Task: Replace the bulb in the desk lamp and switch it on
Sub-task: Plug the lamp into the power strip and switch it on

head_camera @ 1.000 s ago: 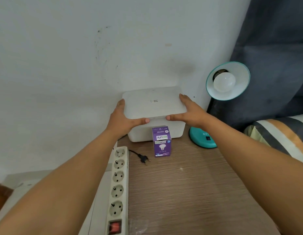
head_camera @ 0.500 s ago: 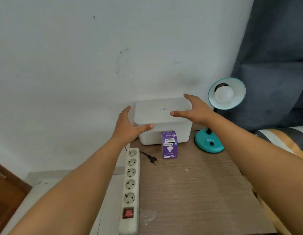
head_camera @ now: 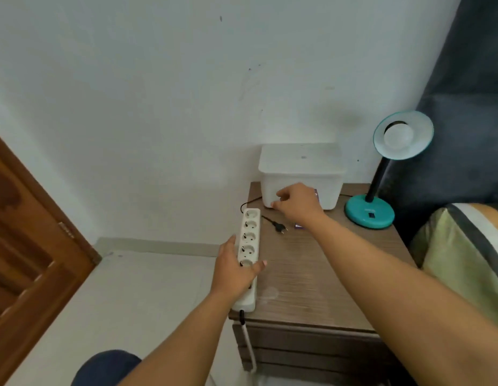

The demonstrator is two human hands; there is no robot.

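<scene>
Single head-worn view, looking forward and steeply down from above the near edge of the desk (head_camera: 312,277), facing the white wall (head_camera: 158,107). Both forearms enter from the bottom edge. Wide-angle: door (head_camera: 25,232) at left, lamp (head_camera: 387,174) at right. No second view.

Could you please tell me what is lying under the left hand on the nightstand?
The left hand rests on the white power strip, covering its near end. Four sockets show beyond the fingers; whatever sits under the palm cannot be seen.
</scene>
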